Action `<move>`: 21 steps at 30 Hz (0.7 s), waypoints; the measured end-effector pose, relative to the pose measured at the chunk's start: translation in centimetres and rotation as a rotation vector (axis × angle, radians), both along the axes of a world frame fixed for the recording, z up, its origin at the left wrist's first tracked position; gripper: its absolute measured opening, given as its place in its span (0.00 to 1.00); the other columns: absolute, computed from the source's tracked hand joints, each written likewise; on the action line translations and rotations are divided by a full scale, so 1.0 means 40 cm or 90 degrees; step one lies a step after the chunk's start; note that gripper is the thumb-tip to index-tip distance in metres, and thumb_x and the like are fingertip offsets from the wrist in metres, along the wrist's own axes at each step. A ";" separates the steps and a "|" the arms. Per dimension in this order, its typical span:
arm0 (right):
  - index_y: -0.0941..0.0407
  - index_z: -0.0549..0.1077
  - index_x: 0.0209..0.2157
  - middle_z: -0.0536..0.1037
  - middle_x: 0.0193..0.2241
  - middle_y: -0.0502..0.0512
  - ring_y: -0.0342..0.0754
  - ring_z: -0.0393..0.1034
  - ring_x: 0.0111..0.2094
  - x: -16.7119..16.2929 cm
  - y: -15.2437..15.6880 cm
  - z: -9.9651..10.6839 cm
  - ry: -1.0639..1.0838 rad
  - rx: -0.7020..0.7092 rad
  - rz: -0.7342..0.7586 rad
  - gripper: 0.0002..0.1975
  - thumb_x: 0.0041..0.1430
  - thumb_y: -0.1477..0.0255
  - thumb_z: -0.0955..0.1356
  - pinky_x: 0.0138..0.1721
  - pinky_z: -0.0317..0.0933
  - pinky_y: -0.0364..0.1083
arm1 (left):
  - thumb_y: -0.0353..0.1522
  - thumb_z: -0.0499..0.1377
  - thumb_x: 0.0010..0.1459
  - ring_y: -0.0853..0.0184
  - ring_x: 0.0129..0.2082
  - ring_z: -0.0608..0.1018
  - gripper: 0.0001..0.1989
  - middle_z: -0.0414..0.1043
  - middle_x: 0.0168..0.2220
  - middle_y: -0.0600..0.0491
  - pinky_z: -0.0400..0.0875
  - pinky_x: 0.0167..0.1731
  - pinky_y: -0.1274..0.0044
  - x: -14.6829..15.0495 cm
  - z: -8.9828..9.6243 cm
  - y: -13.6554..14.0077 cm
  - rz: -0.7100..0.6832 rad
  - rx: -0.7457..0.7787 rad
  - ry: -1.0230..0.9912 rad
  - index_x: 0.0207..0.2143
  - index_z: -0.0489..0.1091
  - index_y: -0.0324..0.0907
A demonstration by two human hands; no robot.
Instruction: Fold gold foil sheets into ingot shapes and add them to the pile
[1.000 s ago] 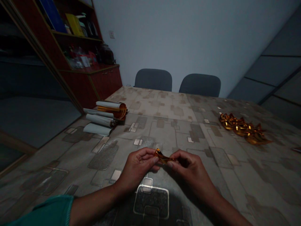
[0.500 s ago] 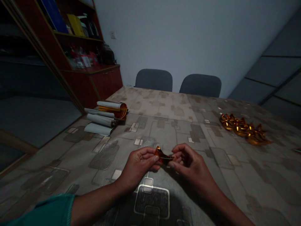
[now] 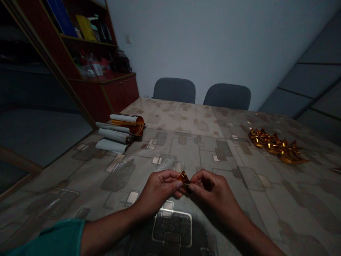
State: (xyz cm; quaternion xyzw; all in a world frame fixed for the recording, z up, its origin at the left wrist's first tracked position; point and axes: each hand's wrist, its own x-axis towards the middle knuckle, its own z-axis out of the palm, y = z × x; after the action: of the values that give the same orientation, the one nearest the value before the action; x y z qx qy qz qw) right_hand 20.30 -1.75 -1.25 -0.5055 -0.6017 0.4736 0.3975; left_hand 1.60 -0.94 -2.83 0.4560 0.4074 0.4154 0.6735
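Observation:
Between my two hands, above the near part of the table, is a small folded piece of shiny gold foil paper [image 3: 183,176] with a raised point on top. My left hand [image 3: 166,183] pinches its left side between thumb and fingers. From the other side, the thumb and fingertips of my right hand [image 3: 209,185] close on its right end. My fingers hide much of the piece. Off to the right stands a cluster of several folded gold foil ingots [image 3: 277,144]. A stack of bent foil sheets [image 3: 119,133], white-backed and gold inside, lies at the left.
A patterned cloth covers the table [image 3: 197,149]. Two grey chairs [image 3: 174,90] stand at its far edge, before a pale wall. At the back left rises a red-brown cabinet [image 3: 117,90] with things on its shelves. A small dark piece [image 3: 337,170] lies at the right edge.
My hands have come closer together and slightly lower. The foil piece now looks narrower, its peak shifted right and more of it covered by my fingers. The stack and cluster have stayed put.

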 end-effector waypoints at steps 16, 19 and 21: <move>0.55 0.72 0.28 0.74 0.21 0.49 0.44 0.67 0.23 -0.011 -0.002 0.004 -0.036 0.066 -0.013 0.05 0.56 0.69 0.70 0.25 0.58 0.44 | 0.36 0.69 0.51 0.65 0.28 0.80 0.12 0.80 0.29 0.48 0.74 0.30 0.77 0.005 0.011 -0.006 0.024 -0.006 -0.006 0.34 0.78 0.36; 0.55 0.73 0.30 0.75 0.21 0.49 0.44 0.68 0.23 -0.018 -0.005 -0.001 -0.015 0.050 -0.001 0.05 0.57 0.69 0.69 0.25 0.58 0.44 | 0.35 0.69 0.49 0.66 0.28 0.80 0.11 0.80 0.28 0.49 0.74 0.29 0.77 0.007 0.009 -0.007 0.025 -0.013 -0.010 0.33 0.78 0.37; 0.55 0.73 0.29 0.75 0.21 0.49 0.44 0.68 0.23 -0.024 -0.008 -0.005 -0.018 0.052 0.000 0.05 0.58 0.70 0.69 0.24 0.58 0.43 | 0.35 0.70 0.48 0.66 0.27 0.80 0.10 0.80 0.27 0.49 0.74 0.28 0.77 0.008 0.008 -0.007 0.024 -0.015 -0.008 0.31 0.78 0.37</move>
State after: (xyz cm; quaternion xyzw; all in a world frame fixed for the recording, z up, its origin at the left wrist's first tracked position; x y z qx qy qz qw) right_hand 19.34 -2.05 -1.43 -0.4955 -0.6262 0.4414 0.4093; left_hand 1.93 -1.21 -2.53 0.4378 0.4161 0.4262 0.6734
